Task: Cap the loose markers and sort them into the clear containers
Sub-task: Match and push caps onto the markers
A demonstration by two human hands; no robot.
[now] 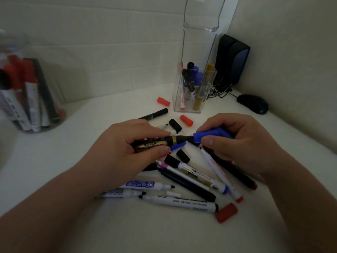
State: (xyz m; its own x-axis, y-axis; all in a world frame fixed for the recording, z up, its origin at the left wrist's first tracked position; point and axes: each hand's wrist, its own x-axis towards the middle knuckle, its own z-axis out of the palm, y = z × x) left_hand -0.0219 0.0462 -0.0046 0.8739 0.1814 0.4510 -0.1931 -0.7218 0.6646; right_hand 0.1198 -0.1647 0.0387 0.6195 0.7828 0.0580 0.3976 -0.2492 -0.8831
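My left hand [127, 143] grips a black and gold marker [164, 142], its bare tip pointing right. A blue cap [209, 136] is pinched in my right hand [242, 141], with the cap's open end right at the marker's tip. Under both hands lies a pile of loose markers [182, 183], some uncapped. Loose red caps [186, 120] [226, 212] and black caps [175, 125] lie around it. A square clear container [193, 90] at the back holds several markers. A round clear jar [31, 95] at left holds red and black ones.
A black speaker [231, 59] with cables stands in the back right corner, and a black mouse [252, 104] lies next to it. A tall clear holder [202, 13] rises behind the square container. Walls close the back and right sides of the white table [73, 143].
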